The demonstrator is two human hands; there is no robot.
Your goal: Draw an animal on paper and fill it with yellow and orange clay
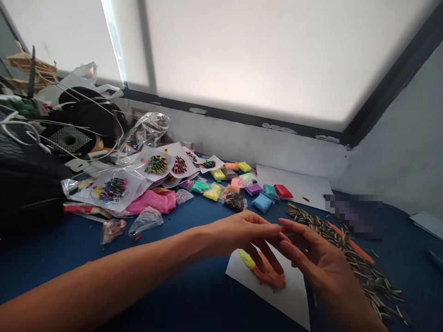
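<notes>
My left hand and my right hand meet above a white sheet of paper, fingertips touching. Thumb and forefinger of each hand come together in a pinch; whatever sits between them is too small or hidden to name. The left hand's other fingers hang down over the paper. Below them lies a flattened shape of orange clay with a yellow-green clay part at its upper left, both partly covered by the left fingers. To the right of my right hand, striped sunflower seeds are spread on the blue table.
Small packets of coloured clay, among them a blue packet and a red packet, lie behind my hands. Paper pieces with seed-and-clay figures sit back left, near a pink cloth. An orange strip lies among the seeds.
</notes>
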